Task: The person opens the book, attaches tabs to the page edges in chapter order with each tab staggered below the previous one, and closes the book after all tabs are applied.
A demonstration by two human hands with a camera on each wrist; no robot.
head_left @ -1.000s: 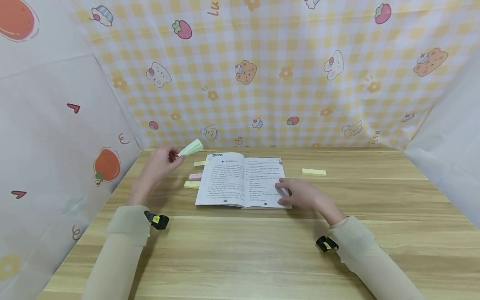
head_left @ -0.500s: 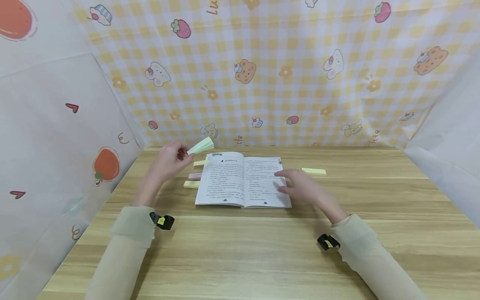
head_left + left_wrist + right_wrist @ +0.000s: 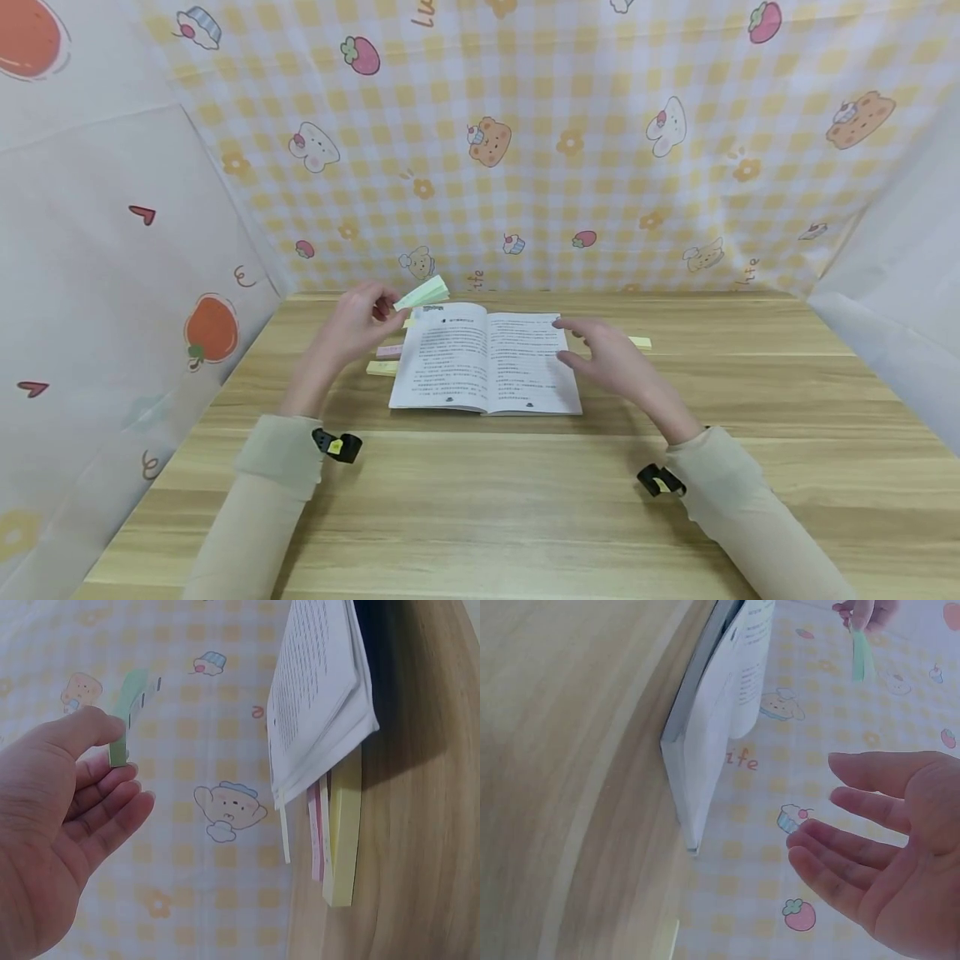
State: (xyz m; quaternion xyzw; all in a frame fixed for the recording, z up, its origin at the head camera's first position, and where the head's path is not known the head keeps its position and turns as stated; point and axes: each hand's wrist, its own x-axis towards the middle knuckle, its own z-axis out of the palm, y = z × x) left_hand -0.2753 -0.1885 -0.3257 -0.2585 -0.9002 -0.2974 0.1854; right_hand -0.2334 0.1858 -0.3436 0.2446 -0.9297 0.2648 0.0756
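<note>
An open book (image 3: pixel 450 367) lies on the table with printed pages facing up. My left hand (image 3: pixel 358 325) pinches a pad of green sticky notes (image 3: pixel 424 293) between thumb and fingers, raised above the book's upper left corner. In the left wrist view the green pad (image 3: pixel 126 720) is fanned out at its far end. A pale yellow note (image 3: pixel 409 322), a pink note (image 3: pixel 389 352) and a thicker yellow pad (image 3: pixel 382 367) stick out from the book's left edge. Over the right page's outer edge hovers my right hand (image 3: pixel 611 358), fingers apart and holding nothing, as the right wrist view shows.
Another yellow sticky pad (image 3: pixel 641 342) lies right of the book, partly behind my right hand. A patterned cloth (image 3: pixel 570 192) hangs along the table's back edge. Bare wood of the table (image 3: pixel 480 500) runs in front of the book.
My left hand has moved right with the green sticky notes, to over the book's upper left corner. My right hand has risen from the lower right page edge toward the upper part.
</note>
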